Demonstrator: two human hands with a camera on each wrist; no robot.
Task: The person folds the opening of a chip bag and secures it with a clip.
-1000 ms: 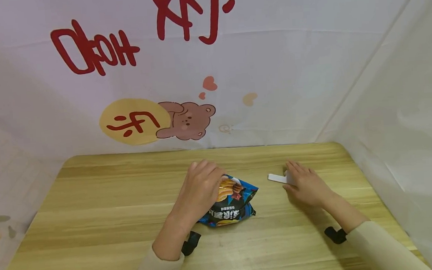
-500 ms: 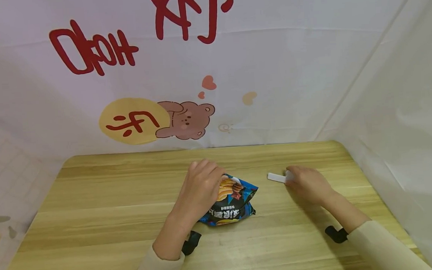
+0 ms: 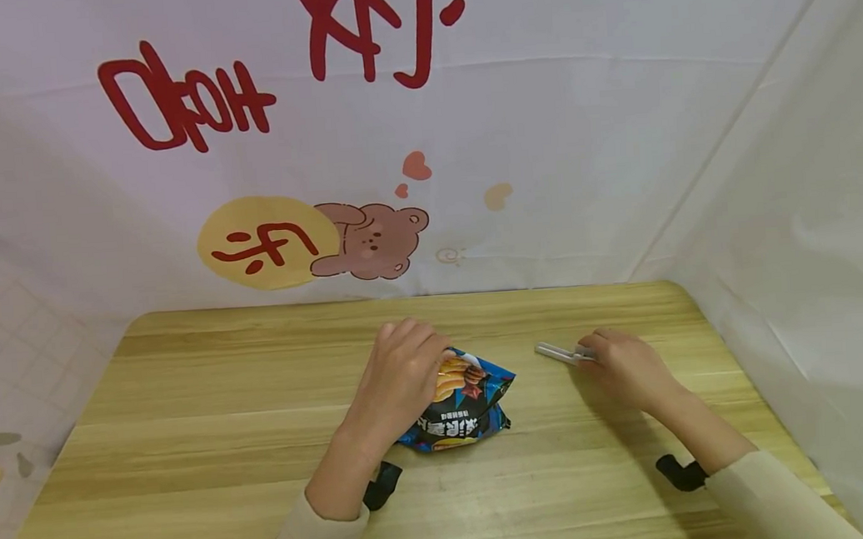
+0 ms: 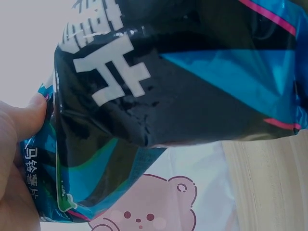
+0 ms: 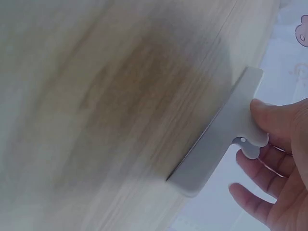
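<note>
A blue and black bag of potato chips [image 3: 465,405] stands slumped in mid-table, its printing upside down in the head view. My left hand [image 3: 403,378] grips the bag's upper left part, with the thumb against the bag [image 4: 183,96] in the left wrist view. To the right, my right hand [image 3: 629,374] holds a white bag clip [image 3: 555,353] by its handle tabs. In the right wrist view the thumb presses one tab of the clip [image 5: 214,137] and fingers lie at the other. The clip's long jaws look closed. Whether it touches the table cannot be told.
The wooden table [image 3: 211,452] reaches back to a white printed cloth [image 3: 579,125] with a bear and red writing. Another white cloth [image 3: 824,292] hangs along the right side. Black straps [image 3: 681,472] show at both wrists.
The fingers of my right hand have curled in around the clip's tabs, and the clip has tipped so that its narrow edge shows. My left hand and the bag stay in place.
</note>
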